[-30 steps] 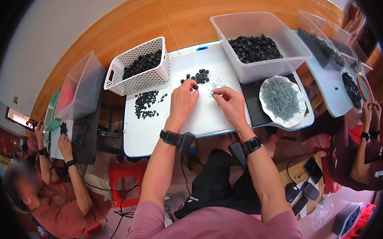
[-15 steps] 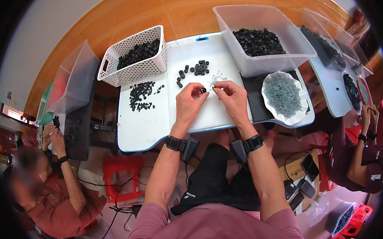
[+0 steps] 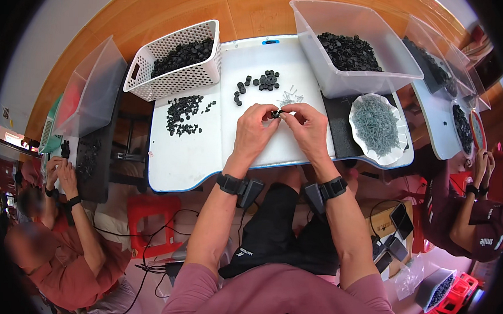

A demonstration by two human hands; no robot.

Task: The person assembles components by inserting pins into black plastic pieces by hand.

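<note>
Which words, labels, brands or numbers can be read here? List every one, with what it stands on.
Dark maroon shirt, far right: white lettering, legible, not copied here.
Black shorts: small white lettering, not copied.
Cardboard box: dark print, not fully clear.
Anything else is too small or blurred.

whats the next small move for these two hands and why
Probably a gentle press with the right hand while the left hand steadies the small black part: the fingertips of both hands meet at it, so they seem placed for that. Whether the right hand pinches a separate piece is too small to tell.
</note>
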